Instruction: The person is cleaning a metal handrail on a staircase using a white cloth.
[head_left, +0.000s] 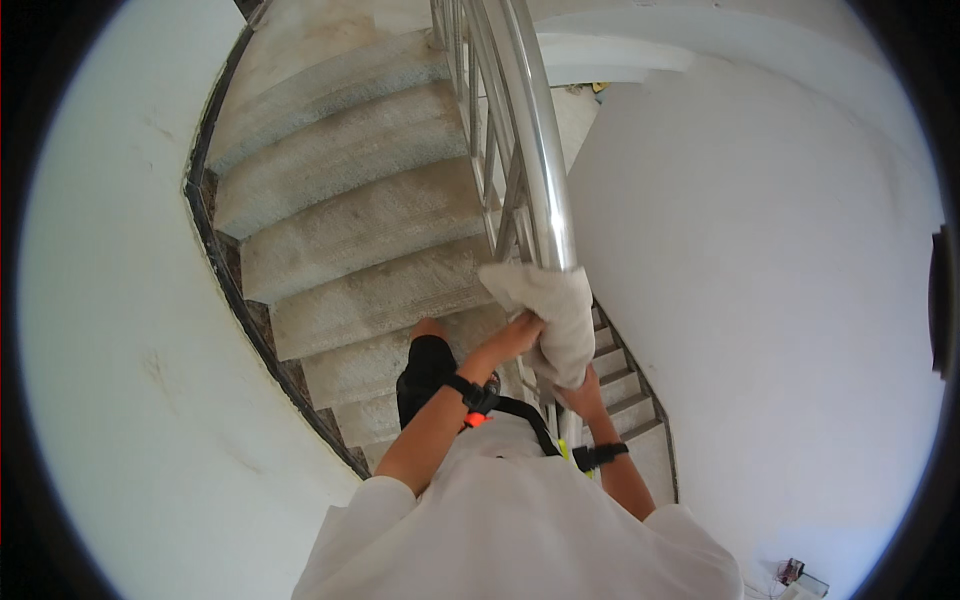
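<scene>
A pale beige cloth (566, 319) is draped over and wrapped around the shiny metal handrail (544, 150) of a staircase. My left hand (517, 335) grips the cloth from the left side of the rail, its fingertips partly hidden in the folds. On the other side, lower down, my right hand (583, 394) closes at the cloth's bottom end; its fingers are largely hidden behind the cloth and rail. Above the cloth the rail is bare and curves away up the stairs.
Carpeted-looking steps (367, 210) climb on the left beside a white wall (112, 300) with dark edging (217, 262). Metal balusters (480, 112) stand under the rail. Beyond it, a lower flight (622, 375) descends along another white wall (750, 225). A small device with wires (791, 574) is at lower right.
</scene>
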